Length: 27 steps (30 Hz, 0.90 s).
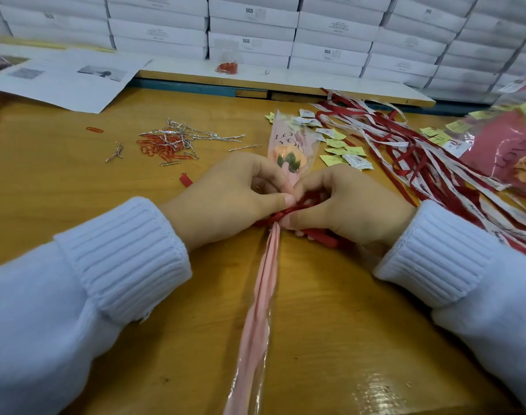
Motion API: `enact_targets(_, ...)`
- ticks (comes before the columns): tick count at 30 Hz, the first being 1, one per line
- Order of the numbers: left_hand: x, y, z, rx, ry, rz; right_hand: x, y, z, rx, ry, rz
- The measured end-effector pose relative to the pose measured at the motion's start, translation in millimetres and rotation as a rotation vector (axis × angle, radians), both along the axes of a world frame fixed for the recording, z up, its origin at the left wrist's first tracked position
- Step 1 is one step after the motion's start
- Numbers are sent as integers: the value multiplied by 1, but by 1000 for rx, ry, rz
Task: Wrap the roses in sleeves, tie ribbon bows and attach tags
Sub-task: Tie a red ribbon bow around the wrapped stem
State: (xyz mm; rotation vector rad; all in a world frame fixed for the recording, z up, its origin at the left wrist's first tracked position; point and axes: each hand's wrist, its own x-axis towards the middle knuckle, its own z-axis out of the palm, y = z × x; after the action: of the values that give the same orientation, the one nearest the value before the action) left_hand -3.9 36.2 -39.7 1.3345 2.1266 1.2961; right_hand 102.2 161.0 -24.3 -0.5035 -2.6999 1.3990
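Left hand, right hand pinch one ribbon, one rose

A packing workshop is shown.
White cartons are stacked in a wall beyond the left grip; ribbons and tags are heaped right of the right grip on the bench, paper clips and wire ties beyond the left.

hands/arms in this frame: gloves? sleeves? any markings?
No gloves: left hand and right hand are bare, no rings or watch visible. The left sleeve and right sleeve are pale bluish-white knit, each ending in a thick ribbed cuff at the wrist. No logos or markings show.
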Motion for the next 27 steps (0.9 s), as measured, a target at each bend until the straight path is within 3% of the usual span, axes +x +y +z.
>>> enact_targets(10,-5,-4,7,-251,280,-20,0,-1,1,-6,10,-23)
enact_targets(18,-6,-6,6,-237,-11,-94,1,1,1,-64,25,-43)
enact_targets(22,-7,-7,5,-192,-7,-100,1,2,-1,-96,61,-68)
enact_targets(27,-12,-5,0,-130,66,-52,0,1,-1,9,105,-47)
